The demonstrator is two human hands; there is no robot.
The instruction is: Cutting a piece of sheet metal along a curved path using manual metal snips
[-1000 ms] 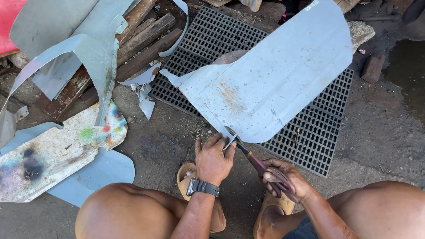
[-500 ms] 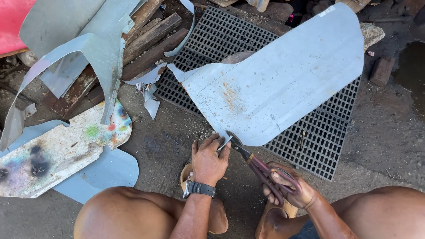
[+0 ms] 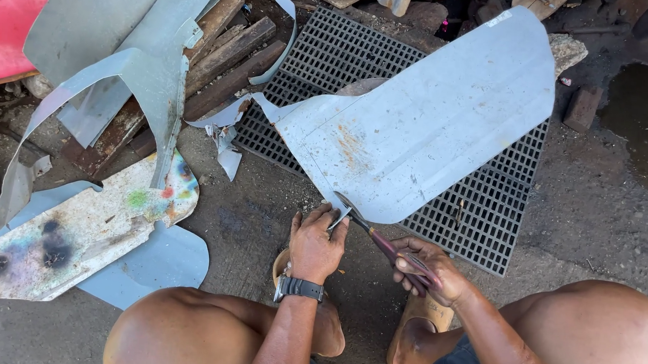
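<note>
I see the big grey metal sheet (image 3: 419,135) lying across a black floor grate (image 3: 481,209), its near corner hanging off toward me over the concrete ground (image 3: 250,230). I judge it thin and light for its size, springy rather than rigid, with cut edges that look sharp; I would take it by a flat face just back from the edge, never along the raw cut. My left hand (image 3: 315,243) is closed on that near corner, fingers curled over and pinching the sheet beside a thin curl of metal. My right hand (image 3: 425,268) is wrapped tight round the dark red handles of the tin snips (image 3: 379,241), whose blades meet the sheet's edge just beside my left fingers. Off to the left lie bent offcuts (image 3: 119,89) and a paint-stained panel (image 3: 78,238).
</note>
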